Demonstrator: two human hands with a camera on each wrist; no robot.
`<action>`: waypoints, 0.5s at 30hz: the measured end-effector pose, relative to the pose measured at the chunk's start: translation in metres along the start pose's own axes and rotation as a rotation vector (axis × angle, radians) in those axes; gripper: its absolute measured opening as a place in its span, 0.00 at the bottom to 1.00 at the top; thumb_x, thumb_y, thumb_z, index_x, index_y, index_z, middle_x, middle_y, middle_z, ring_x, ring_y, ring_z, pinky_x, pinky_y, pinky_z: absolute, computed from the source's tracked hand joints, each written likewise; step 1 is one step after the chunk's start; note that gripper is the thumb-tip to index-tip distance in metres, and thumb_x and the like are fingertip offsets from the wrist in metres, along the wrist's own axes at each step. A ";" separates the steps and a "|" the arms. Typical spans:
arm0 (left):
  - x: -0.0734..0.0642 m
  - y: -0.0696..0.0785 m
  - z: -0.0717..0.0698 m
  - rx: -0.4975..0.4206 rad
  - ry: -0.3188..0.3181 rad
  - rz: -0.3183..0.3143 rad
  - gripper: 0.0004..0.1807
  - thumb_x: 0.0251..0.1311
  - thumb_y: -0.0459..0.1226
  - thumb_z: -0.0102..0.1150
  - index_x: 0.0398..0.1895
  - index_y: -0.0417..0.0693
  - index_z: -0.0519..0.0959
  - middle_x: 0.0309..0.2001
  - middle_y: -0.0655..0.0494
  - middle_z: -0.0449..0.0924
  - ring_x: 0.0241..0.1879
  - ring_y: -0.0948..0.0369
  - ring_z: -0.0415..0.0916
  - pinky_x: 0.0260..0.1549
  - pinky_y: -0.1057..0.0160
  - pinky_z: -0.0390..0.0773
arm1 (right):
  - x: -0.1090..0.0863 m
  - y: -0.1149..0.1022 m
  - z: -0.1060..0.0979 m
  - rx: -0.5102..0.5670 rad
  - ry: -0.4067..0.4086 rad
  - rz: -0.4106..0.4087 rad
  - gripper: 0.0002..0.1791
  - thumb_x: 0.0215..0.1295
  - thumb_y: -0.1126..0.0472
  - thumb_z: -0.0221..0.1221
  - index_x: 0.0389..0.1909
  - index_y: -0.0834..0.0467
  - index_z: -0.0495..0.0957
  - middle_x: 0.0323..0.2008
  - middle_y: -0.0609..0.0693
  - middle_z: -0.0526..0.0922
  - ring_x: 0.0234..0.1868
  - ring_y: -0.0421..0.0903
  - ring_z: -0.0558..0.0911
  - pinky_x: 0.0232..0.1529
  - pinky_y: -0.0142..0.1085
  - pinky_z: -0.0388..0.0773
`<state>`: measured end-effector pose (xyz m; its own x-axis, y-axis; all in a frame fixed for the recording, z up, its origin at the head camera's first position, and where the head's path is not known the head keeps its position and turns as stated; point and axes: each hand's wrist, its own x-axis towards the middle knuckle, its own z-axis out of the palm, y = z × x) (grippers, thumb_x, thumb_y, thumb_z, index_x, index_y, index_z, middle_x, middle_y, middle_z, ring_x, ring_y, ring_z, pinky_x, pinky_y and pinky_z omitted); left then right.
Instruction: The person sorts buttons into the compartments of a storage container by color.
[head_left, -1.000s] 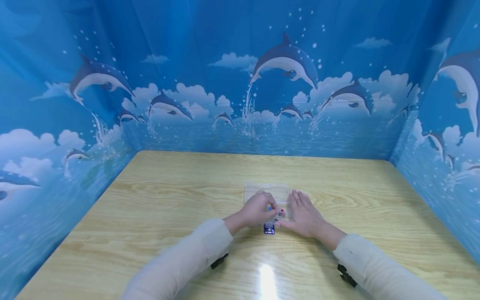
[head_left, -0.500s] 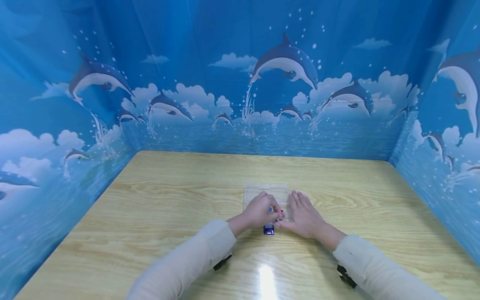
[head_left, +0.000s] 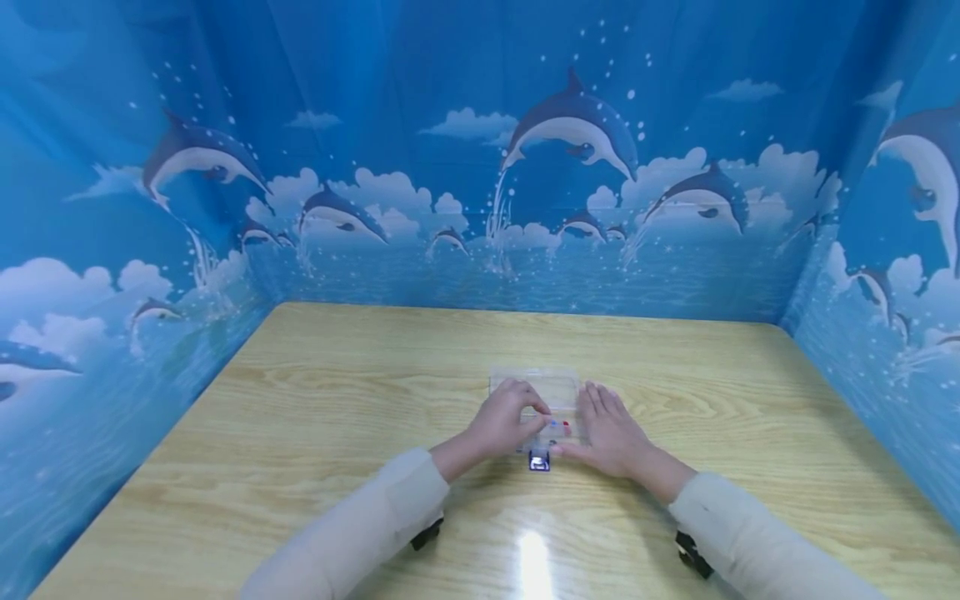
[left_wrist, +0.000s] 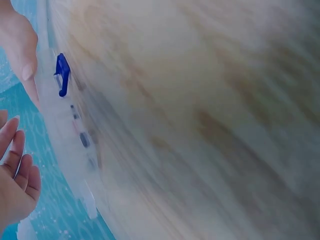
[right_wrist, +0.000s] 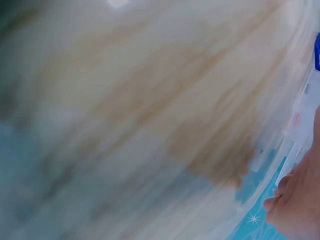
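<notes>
A clear plastic case [head_left: 527, 446] lies on the table with its transparent lid [head_left: 551, 387] folded back away from me. Small blue and red pieces [head_left: 566, 425] show inside it. A blue latch [head_left: 539, 460] sticks out at its front edge, also seen in the left wrist view as a blue clip [left_wrist: 63, 75]. My left hand [head_left: 510, 419] is over the left part of the case, fingers bent and thumb close to the index fingertip; whether something small is between them is hidden. My right hand [head_left: 611, 433] rests with straight fingers along the case's right side, thumb near the front edge.
The wooden table [head_left: 360, 375] extends around the case on all sides. A blue curtain [head_left: 420, 258] printed with dolphins stands behind and at both sides. Dark camera mounts [head_left: 693, 554] sit under the sleeves.
My left hand dipped rightward toward the small pieces, then drew back left, uncovering more of the case's inside. My right hand has stayed in place.
</notes>
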<state>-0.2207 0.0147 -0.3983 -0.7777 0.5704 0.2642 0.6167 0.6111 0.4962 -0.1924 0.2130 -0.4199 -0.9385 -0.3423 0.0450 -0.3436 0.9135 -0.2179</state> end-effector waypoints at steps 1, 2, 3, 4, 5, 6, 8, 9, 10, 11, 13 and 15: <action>-0.002 -0.001 -0.001 -0.006 0.009 -0.007 0.08 0.58 0.41 0.59 0.35 0.49 0.84 0.37 0.58 0.82 0.42 0.61 0.71 0.46 0.64 0.72 | 0.000 0.000 0.000 0.000 0.000 -0.002 0.55 0.57 0.32 0.51 0.66 0.76 0.50 0.67 0.74 0.50 0.69 0.69 0.51 0.68 0.57 0.48; -0.004 -0.002 -0.003 -0.012 0.019 -0.012 0.08 0.58 0.41 0.58 0.35 0.48 0.83 0.37 0.58 0.82 0.42 0.61 0.71 0.45 0.64 0.72 | 0.000 0.001 0.000 -0.002 0.000 -0.001 0.55 0.57 0.32 0.51 0.66 0.75 0.49 0.67 0.74 0.50 0.69 0.69 0.51 0.68 0.57 0.48; -0.006 -0.003 -0.004 -0.022 0.027 -0.020 0.08 0.58 0.41 0.58 0.35 0.48 0.83 0.37 0.57 0.81 0.42 0.60 0.71 0.45 0.64 0.73 | 0.000 0.001 0.000 -0.004 0.001 -0.003 0.55 0.57 0.33 0.51 0.66 0.75 0.49 0.67 0.73 0.50 0.69 0.69 0.51 0.68 0.57 0.48; -0.007 -0.004 -0.005 -0.032 0.035 -0.027 0.08 0.58 0.40 0.58 0.35 0.47 0.83 0.37 0.56 0.81 0.43 0.60 0.72 0.46 0.63 0.73 | 0.000 0.001 0.000 -0.003 0.005 -0.005 0.55 0.57 0.33 0.52 0.66 0.75 0.49 0.67 0.74 0.50 0.68 0.69 0.52 0.68 0.57 0.48; -0.009 -0.005 -0.007 -0.040 0.043 -0.031 0.08 0.58 0.40 0.58 0.35 0.47 0.83 0.38 0.56 0.81 0.43 0.60 0.72 0.46 0.62 0.73 | 0.000 0.001 0.000 -0.002 0.007 -0.006 0.55 0.57 0.33 0.52 0.66 0.75 0.49 0.67 0.74 0.50 0.68 0.69 0.52 0.68 0.57 0.48; -0.010 -0.006 -0.008 -0.043 0.049 -0.035 0.08 0.58 0.39 0.57 0.36 0.46 0.83 0.38 0.55 0.81 0.43 0.60 0.72 0.46 0.62 0.73 | -0.001 0.002 0.000 0.001 0.009 -0.006 0.54 0.57 0.34 0.52 0.66 0.75 0.49 0.67 0.74 0.50 0.68 0.69 0.51 0.68 0.57 0.48; -0.013 -0.008 -0.010 -0.053 0.055 -0.040 0.09 0.58 0.38 0.57 0.37 0.45 0.82 0.39 0.54 0.81 0.45 0.59 0.72 0.50 0.59 0.73 | -0.001 0.001 -0.001 0.001 0.006 -0.002 0.54 0.58 0.34 0.52 0.66 0.75 0.49 0.67 0.73 0.50 0.69 0.69 0.51 0.68 0.57 0.47; -0.014 -0.008 -0.011 -0.055 0.058 -0.042 0.09 0.58 0.38 0.56 0.37 0.45 0.82 0.40 0.54 0.80 0.45 0.58 0.73 0.51 0.59 0.73 | -0.001 0.001 -0.002 0.003 0.003 0.002 0.54 0.58 0.34 0.51 0.66 0.75 0.49 0.67 0.73 0.50 0.69 0.69 0.51 0.68 0.58 0.47; -0.015 -0.009 -0.013 -0.057 0.062 -0.041 0.09 0.58 0.38 0.56 0.38 0.45 0.82 0.40 0.53 0.80 0.46 0.58 0.73 0.52 0.58 0.73 | -0.001 0.001 -0.003 0.005 0.002 0.006 0.54 0.58 0.34 0.51 0.66 0.75 0.49 0.67 0.73 0.50 0.69 0.69 0.51 0.68 0.58 0.46; -0.017 -0.009 -0.014 -0.058 0.065 -0.040 0.09 0.58 0.38 0.56 0.38 0.45 0.82 0.41 0.53 0.80 0.46 0.58 0.73 0.54 0.57 0.72 | -0.002 0.000 -0.004 0.003 -0.001 0.010 0.53 0.59 0.34 0.50 0.66 0.75 0.49 0.67 0.73 0.50 0.69 0.69 0.51 0.68 0.59 0.46; -0.019 -0.011 -0.016 -0.059 0.068 -0.042 0.10 0.59 0.38 0.56 0.40 0.45 0.81 0.44 0.52 0.79 0.48 0.57 0.73 0.56 0.55 0.71 | -0.002 0.000 -0.007 0.000 -0.001 0.023 0.52 0.60 0.34 0.49 0.66 0.75 0.48 0.68 0.73 0.50 0.69 0.69 0.51 0.68 0.59 0.45; -0.021 -0.011 -0.019 -0.055 0.072 -0.046 0.11 0.60 0.39 0.56 0.42 0.45 0.80 0.46 0.51 0.79 0.50 0.56 0.72 0.55 0.54 0.72 | -0.003 0.000 -0.011 -0.004 0.012 0.035 0.51 0.62 0.35 0.48 0.66 0.74 0.49 0.68 0.72 0.51 0.68 0.69 0.52 0.68 0.60 0.45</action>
